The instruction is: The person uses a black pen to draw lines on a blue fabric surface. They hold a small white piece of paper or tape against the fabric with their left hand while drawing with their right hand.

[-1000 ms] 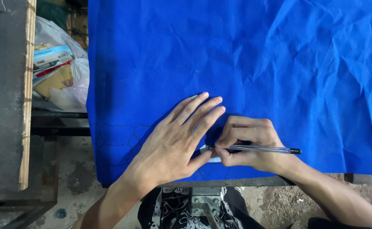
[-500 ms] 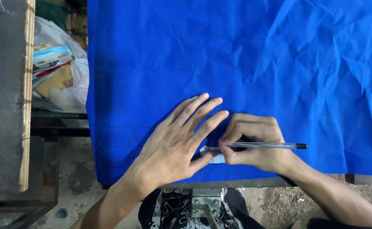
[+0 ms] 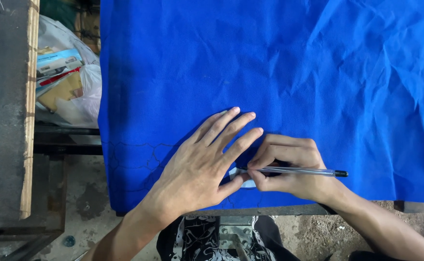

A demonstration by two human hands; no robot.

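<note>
The blue cloth (image 3: 279, 77) is a vivid, even blue, creased all over in fine wrinkles, with faint dark pen outlines of scalloped shapes along its near edge at about 8 o'clock from the hands; it lies spread flat over the bench (image 3: 270, 210), covering nearly all of it. The left hand (image 3: 200, 166) presses flat on the cloth, fingers spread and pointing toward 1 o'clock, thumb against a small pale template piece (image 3: 241, 179) that peeks out between the two hands. The right hand (image 3: 291, 166) has its grip clamped on a clear pen (image 3: 299, 170), which lies almost level, its dark cap toward 3 o'clock and its tip toward 9 o'clock at the template. The bench edge shows as a grey strip under the cloth at 6 o'clock; below it is a dusty concrete floor (image 3: 84, 193). At 10 o'clock a white plastic bag (image 3: 74, 96) holds boxes and papers; a worn wooden board (image 3: 9, 106) runs down the 9 o'clock side.
</note>
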